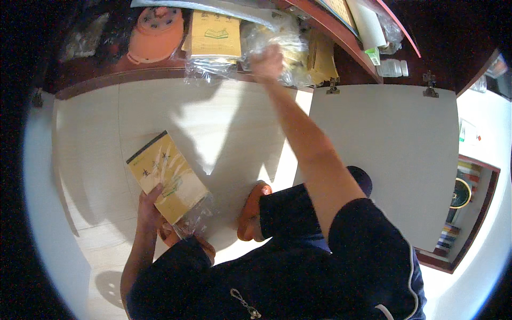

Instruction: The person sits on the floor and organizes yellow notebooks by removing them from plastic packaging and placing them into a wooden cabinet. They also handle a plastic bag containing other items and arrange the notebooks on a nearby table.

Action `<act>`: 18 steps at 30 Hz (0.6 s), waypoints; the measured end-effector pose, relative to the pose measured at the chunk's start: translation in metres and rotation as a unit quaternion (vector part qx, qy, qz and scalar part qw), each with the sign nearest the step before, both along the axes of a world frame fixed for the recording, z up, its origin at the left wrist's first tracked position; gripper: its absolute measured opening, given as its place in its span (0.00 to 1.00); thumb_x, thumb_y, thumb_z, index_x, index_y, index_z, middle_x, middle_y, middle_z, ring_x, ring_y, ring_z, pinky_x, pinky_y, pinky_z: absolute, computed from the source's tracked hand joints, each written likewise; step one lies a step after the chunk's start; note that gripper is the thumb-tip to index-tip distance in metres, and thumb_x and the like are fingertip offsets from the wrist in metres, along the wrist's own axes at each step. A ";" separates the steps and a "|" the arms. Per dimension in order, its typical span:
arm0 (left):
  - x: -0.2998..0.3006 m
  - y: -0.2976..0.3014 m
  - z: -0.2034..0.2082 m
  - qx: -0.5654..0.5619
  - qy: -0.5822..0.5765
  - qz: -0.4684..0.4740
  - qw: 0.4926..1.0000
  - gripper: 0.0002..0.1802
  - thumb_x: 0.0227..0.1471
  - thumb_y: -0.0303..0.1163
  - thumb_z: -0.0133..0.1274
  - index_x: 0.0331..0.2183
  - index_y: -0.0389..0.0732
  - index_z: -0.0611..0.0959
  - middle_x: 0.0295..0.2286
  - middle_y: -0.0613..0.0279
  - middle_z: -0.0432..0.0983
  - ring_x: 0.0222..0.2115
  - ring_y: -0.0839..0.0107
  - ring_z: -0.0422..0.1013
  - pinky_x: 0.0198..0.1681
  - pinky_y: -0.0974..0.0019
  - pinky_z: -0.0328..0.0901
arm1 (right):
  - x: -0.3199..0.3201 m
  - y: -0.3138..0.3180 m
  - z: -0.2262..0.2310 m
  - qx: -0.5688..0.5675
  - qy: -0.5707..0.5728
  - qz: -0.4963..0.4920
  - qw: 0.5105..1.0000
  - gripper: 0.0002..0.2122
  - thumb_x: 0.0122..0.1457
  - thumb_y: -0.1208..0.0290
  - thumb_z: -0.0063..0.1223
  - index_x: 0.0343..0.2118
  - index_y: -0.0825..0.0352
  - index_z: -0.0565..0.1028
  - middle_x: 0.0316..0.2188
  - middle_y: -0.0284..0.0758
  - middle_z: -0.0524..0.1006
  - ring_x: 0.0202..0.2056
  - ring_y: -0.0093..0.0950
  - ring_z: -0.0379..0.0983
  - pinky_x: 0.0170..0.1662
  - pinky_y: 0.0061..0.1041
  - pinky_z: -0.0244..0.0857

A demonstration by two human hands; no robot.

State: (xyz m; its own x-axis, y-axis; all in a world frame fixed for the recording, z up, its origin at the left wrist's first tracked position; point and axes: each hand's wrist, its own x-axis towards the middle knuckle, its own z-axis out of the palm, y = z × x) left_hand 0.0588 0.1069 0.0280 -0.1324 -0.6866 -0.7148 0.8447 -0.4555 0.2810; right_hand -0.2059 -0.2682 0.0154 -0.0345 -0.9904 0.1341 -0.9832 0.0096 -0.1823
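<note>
My left hand grips a yellow exercise book by its left edge, thumb on the cover. The book has a dark spine strip, a plant drawing and a clear plastic wrapper hanging off its lower corner. My right arm stretches up to the open cabinet, where my right hand is at a crumpled clear plastic bag. Its fingers are smeared, so their grip does not show. Just left of that hand lies a plastic-wrapped stack of yellow exercise books. To its right stand brownish-yellow books or papers.
An orange rounded case sits at the cabinet's left. A clear plastic bottle and a paper roll lie in the right compartment. The white cabinet door is swung open on metal hinges. Orange slippers are on the pale floor.
</note>
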 end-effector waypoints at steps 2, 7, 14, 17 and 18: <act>-0.001 -0.001 0.004 -0.014 -0.014 -0.013 1.000 0.26 0.46 0.28 0.49 0.47 0.33 0.63 0.41 0.53 0.67 0.40 0.62 0.68 0.42 0.60 0.65 | 0.036 0.009 -0.015 0.008 0.042 0.021 0.999 0.25 0.44 0.57 0.50 0.45 0.66 0.66 0.56 0.44 0.51 0.58 0.49 0.41 0.57 0.50 0.36; -0.006 0.004 -0.002 -0.022 -0.029 -0.029 0.999 0.26 0.46 0.29 0.49 0.47 0.32 0.63 0.41 0.53 0.67 0.40 0.62 0.68 0.42 0.61 0.65 | 0.034 0.003 -0.009 -0.016 -0.008 0.109 0.994 0.18 0.45 0.63 0.48 0.38 0.68 0.71 0.50 0.46 0.59 0.57 0.47 0.42 0.57 0.47 0.36; -0.006 0.006 0.003 0.020 -0.048 -0.034 0.998 0.24 0.46 0.29 0.50 0.45 0.33 0.65 0.38 0.54 0.69 0.38 0.64 0.69 0.41 0.63 0.66 | -0.002 0.015 0.042 -0.019 0.218 0.163 0.962 0.35 0.37 0.56 0.62 0.51 0.59 0.60 0.58 0.42 0.47 0.58 0.42 0.43 0.55 0.47 0.43; -0.004 0.008 -0.001 0.018 -0.043 -0.031 0.998 0.23 0.46 0.30 0.50 0.44 0.34 0.66 0.38 0.54 0.70 0.37 0.65 0.69 0.40 0.64 0.66 | -0.040 -0.006 0.049 0.067 0.263 0.101 0.957 0.32 0.39 0.64 0.58 0.51 0.61 0.60 0.58 0.39 0.46 0.57 0.42 0.47 0.54 0.47 0.48; -0.005 0.008 -0.003 0.008 -0.034 -0.029 0.999 0.23 0.45 0.30 0.50 0.44 0.34 0.66 0.38 0.55 0.70 0.37 0.65 0.69 0.40 0.64 0.66 | -0.056 -0.019 0.045 0.067 0.271 0.114 0.954 0.28 0.40 0.68 0.55 0.49 0.60 0.62 0.57 0.40 0.48 0.55 0.40 0.52 0.51 0.42 0.54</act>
State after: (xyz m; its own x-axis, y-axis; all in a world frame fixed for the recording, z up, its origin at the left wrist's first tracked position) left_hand 0.0536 0.1144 0.0254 -0.1235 -0.6669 -0.7349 0.7960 -0.5087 0.3279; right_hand -0.2620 -0.2872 0.0608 0.2220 -0.9734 -0.0568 -0.9122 -0.2279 0.3405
